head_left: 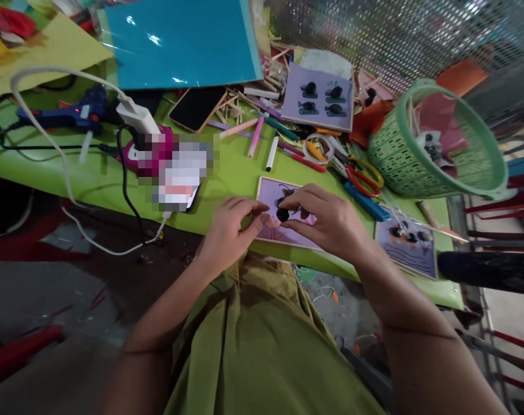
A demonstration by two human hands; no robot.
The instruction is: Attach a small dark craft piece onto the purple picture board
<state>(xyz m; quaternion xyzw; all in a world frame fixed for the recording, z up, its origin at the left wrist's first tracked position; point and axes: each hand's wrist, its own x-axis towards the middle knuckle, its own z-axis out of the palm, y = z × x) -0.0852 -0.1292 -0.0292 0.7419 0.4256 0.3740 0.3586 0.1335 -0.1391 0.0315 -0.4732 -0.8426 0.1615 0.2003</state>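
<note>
A lilac framed card (271, 195) lies at the near edge of the green table (236, 173). My right hand (326, 222) rests over the card and pinches a small black round piece (282, 214) between thumb and fingers. My left hand (231, 227) is curled just left of it, fingertips closed together and touching the card's left edge beside the black piece. Thin dark lines are drawn on the card above the piece.
A green mesh basket (452, 167) lies tipped at right. Scissors (361, 176), pens, sticks and a white marker (271, 153) are scattered behind the card. Other lilac cards (320, 98), (408, 248), a phone (196, 108), a blue glue gun (71, 112), a charger with cables and a teal sheet (179, 40) lie around.
</note>
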